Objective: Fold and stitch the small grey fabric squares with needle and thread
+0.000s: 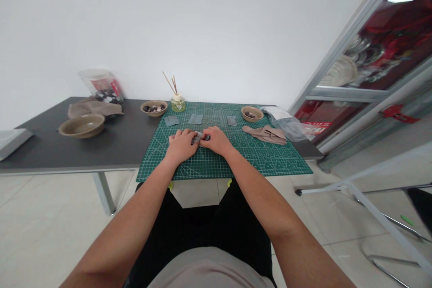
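Observation:
My left hand (182,145) and my right hand (216,141) meet over the middle of a green cutting mat (270,162). Between them they pinch a small clear plastic bag (200,137), partly covered by my fingers; its contents are too small to tell. Just beyond my hands lie three more flat clear bags, the left bag (172,120), the middle bag (195,119) and the right bag (231,120). A brown bowl (154,114) of dark and pale pebbles stands past the left hand. Past the right hand is another bowl (252,120) with fewer pebbles.
A reed diffuser (178,104) stands at the wall. Right of my hands lie a brown cloth (265,134) and a large plastic bag (286,125). On the dark table (124,148) at left are a wide bowl (83,130), a cloth (96,109) and a clear container (101,84).

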Motion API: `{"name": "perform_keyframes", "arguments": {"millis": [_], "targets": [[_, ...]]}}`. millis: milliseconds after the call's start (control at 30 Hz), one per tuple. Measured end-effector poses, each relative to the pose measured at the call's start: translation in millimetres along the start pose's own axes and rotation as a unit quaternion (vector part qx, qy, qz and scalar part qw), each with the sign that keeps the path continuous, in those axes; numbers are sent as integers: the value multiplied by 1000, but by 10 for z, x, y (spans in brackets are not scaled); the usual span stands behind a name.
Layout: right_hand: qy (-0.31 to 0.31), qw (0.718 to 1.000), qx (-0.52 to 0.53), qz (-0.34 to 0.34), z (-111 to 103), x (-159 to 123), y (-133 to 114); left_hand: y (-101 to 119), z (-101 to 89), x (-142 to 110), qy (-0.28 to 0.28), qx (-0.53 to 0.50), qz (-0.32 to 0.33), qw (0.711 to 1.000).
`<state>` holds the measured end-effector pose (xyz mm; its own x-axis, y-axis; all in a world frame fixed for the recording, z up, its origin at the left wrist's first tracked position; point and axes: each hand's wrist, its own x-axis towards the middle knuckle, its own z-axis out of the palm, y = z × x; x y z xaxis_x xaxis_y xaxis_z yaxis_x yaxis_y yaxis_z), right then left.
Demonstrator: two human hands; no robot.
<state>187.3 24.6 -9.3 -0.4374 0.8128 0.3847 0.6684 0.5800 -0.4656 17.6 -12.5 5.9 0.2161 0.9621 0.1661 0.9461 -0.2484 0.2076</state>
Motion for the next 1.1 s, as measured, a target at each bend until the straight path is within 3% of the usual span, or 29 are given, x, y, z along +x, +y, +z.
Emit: {"name": "perform_keyframes", "arguments": {"millis": [167, 400, 667, 900, 1100], "targets": [[34, 997, -22, 60, 0, -4, 18, -2, 1, 2, -7, 1, -4, 1000], [-6, 1000, 1, -7, -3, 16, 1, 3, 3, 2, -7, 1, -3, 1000], [27, 998, -3, 50, -14, -13, 1, -3, 4, 4, -6, -1, -2, 1000], [-15, 1000, -4, -6, -7, -3, 0, 6, -10, -4, -2, -4, -1, 1000], [40, 995, -63, 63, 5, 2, -21, 8, -7, 10, -8, -7, -8, 1000]]}}
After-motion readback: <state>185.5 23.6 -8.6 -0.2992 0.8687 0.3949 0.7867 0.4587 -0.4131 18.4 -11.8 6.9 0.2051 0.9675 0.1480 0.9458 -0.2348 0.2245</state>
